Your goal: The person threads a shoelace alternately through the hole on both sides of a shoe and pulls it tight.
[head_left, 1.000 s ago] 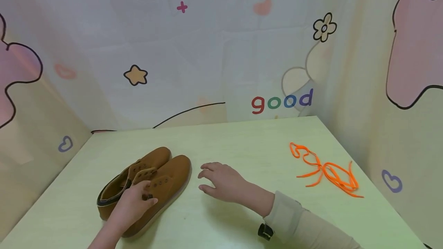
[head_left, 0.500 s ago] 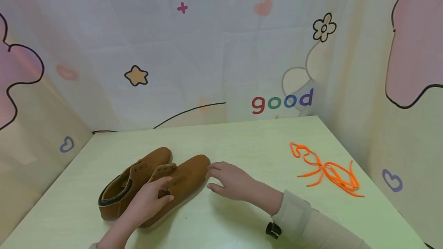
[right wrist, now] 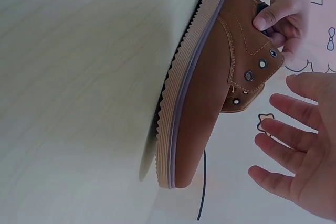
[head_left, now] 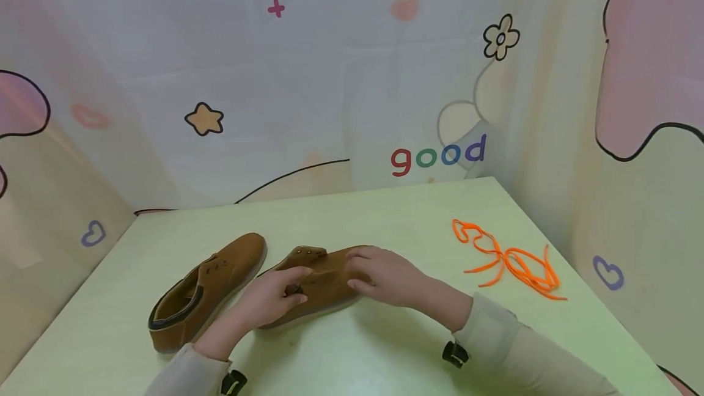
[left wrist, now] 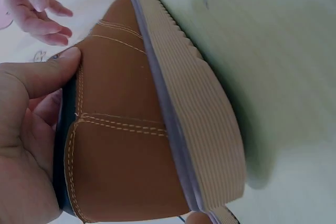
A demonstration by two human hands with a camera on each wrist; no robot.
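Note:
In the head view, a brown shoe [head_left: 330, 280] with a pale ribbed sole lies on the table, toe to the right. My left hand [head_left: 275, 295] grips the edge of its opening. The left wrist view shows the thumb [left wrist: 58, 69] on the outer side and fingers inside the collar. My right hand [head_left: 387, 277] hovers by the toe; the right wrist view has its fingers [right wrist: 286, 156] spread and apart from the shoe. Metal eyelets [right wrist: 262, 64] on the flap hold no lace. A matching second shoe [head_left: 214, 280] stands to the left.
Orange shoelaces [head_left: 522, 264], loosely bundled, lie on the right part of the pale green table [head_left: 396, 212]. A printed cloth backdrop [head_left: 308, 109] closes off the rear and both sides.
The held shoe has shifted right, away from the second shoe, and turned so its toe points more to the right. My left hand moved with it; the right hand also drifted right.

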